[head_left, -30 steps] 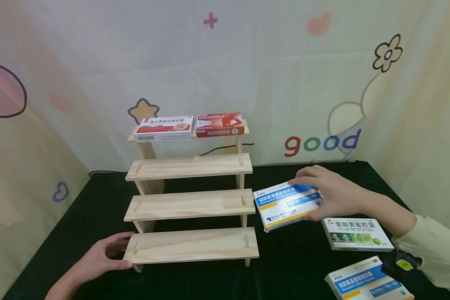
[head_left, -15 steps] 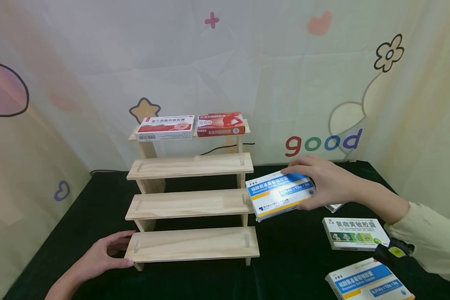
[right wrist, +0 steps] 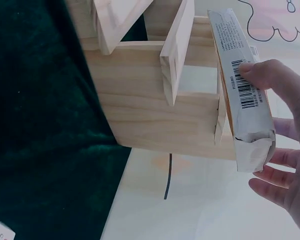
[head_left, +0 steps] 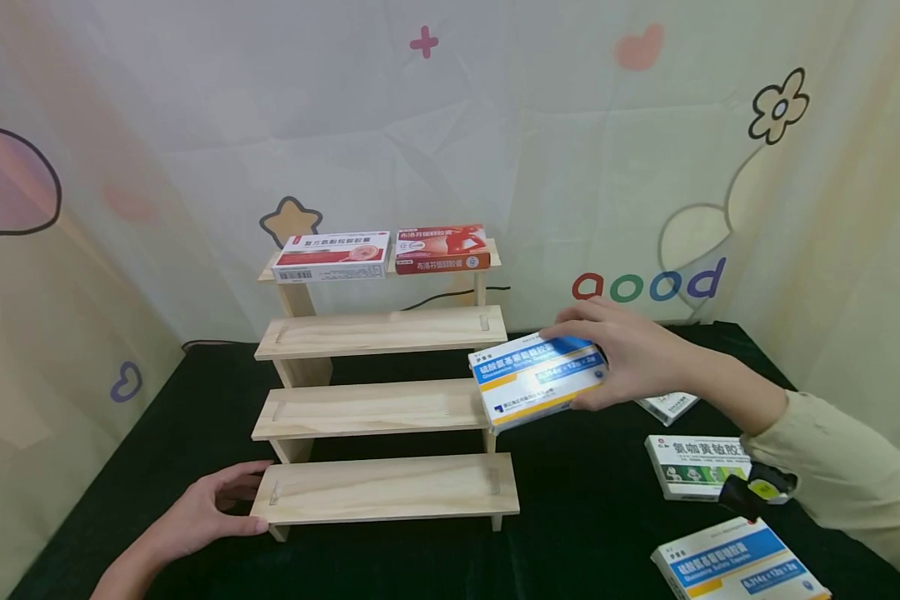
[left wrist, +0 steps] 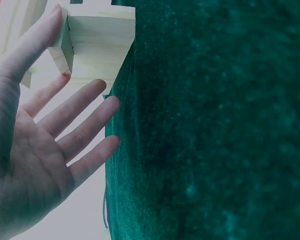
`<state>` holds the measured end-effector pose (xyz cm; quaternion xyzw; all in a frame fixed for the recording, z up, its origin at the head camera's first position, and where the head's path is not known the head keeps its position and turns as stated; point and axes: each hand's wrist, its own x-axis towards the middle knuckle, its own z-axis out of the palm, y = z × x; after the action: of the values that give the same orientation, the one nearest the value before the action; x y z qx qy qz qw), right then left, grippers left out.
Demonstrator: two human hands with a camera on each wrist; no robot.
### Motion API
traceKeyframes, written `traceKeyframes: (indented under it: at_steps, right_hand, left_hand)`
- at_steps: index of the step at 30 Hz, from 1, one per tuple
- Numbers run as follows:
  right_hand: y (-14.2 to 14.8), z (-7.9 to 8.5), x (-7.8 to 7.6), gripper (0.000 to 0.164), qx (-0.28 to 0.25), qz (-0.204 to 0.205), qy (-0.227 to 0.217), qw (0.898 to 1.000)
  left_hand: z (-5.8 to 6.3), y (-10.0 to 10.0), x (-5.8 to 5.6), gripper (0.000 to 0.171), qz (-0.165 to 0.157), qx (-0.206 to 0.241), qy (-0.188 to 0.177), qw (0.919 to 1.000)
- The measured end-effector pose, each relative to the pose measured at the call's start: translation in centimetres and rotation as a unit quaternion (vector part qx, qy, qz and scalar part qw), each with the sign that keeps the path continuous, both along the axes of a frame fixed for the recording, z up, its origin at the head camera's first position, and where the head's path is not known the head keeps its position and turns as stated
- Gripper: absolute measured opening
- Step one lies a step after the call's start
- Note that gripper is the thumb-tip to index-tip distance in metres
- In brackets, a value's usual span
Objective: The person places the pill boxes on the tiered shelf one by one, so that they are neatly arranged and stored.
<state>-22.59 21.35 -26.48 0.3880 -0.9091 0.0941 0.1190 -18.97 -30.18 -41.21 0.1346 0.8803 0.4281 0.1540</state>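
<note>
A blue, white and yellow medicine box (head_left: 537, 379) is gripped at its right end by my right hand (head_left: 630, 346), raised and tilted beside the right ends of the middle tiers. In the right wrist view, the thumb presses the barcode side of the medicine box (right wrist: 242, 85). The pale wooden tiered shelf (head_left: 382, 492) stands on the dark cloth. My left hand (head_left: 202, 512) holds the left end of its lowest tier. In the left wrist view, thumb and index finger pinch the shelf board's edges (left wrist: 65, 42); the other fingers of the left hand (left wrist: 45, 135) are spread.
Two red-and-white medicine boxes, one at left (head_left: 332, 257) and one at right (head_left: 442, 248), lie on the top tier. At the right lie a green-and-white box (head_left: 693, 467), another blue-and-white box (head_left: 738, 558) and a partly hidden box (head_left: 669, 406). A printed curtain (head_left: 525, 167) hangs behind.
My right hand has carried the medicine box leftward and slightly up, towards the shelf. A box behind the right wrist has come into view. The left hand stays in place.
</note>
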Motion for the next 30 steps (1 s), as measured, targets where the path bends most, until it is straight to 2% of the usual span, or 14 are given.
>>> traceKeyframes:
  at_steps: [18,30]
  right_hand:
    - [-2.6,0.4,-0.9,0.071,-0.008,-0.009,-0.029,1.0]
    - [-4.6,0.6,-1.8,0.07,-0.04,0.011,-0.014,0.999]
  left_hand:
    - [0.1,0.1,0.1,0.064,0.0,-0.005,0.007,1.0]
    - [0.2,0.0,0.1,0.064,-0.002,-0.003,0.008,1.0]
